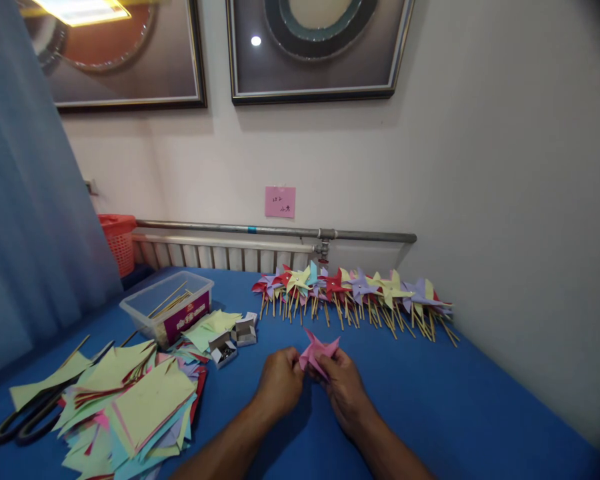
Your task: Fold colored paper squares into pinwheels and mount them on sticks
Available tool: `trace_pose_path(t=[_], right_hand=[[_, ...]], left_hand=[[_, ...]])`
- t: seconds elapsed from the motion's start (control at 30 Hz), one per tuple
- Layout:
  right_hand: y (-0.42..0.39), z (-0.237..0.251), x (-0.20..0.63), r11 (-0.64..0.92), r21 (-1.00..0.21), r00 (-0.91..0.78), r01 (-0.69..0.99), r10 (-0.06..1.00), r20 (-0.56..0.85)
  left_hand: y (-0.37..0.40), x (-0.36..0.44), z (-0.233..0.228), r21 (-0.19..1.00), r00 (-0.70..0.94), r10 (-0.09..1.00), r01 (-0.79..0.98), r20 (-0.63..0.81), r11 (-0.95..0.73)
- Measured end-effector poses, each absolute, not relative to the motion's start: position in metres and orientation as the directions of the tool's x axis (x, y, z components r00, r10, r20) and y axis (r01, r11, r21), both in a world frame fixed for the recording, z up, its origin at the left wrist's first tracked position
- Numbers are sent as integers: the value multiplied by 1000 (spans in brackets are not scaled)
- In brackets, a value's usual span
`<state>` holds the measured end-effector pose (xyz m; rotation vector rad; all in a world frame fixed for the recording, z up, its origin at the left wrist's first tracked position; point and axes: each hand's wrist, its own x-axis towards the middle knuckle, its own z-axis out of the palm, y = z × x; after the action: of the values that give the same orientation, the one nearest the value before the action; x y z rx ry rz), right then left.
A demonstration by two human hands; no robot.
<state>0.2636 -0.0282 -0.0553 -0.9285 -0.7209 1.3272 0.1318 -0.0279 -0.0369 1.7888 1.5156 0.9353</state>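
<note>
Pink paper, folded into the vanes of a pinwheel head [319,351], sits pinched between both hands just above the blue tabletop [430,400]. The left hand [280,382] grips its left edge with fingers curled shut on the paper, and the right hand [345,387] closes on it from below and to the right, thumb side up. By my judgement the folding step is in hand: the corners look gathered toward the middle, and no stick or pin shows on this piece, though the centre is too small to read. The next move likely calls for holding the gathered points together while fixing them at the centre, so neither grip should loosen.

Finished pinwheels on wooden sticks [355,297] lie in a row along the wall, well apart from the hands. To the left lies a heap of cut paper squares [140,407], with black scissors [27,417] just beside it, two small open boxes [233,339] near it, and a clear plastic tub holding sticks [167,307] behind
</note>
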Motion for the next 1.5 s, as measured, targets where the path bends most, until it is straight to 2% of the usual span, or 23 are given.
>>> trace_pose_path(t=[0.27,1.5], right_hand=[[-31,-53,264,-17,-878,120,-478,989,-84],[-31,-52,265,-19,-874,113,-485,990,-84]], left_hand=[[-30,133,-35,843,104,986,510,134,-169],[-29,133,-39,816,120,981,544,154,-195]])
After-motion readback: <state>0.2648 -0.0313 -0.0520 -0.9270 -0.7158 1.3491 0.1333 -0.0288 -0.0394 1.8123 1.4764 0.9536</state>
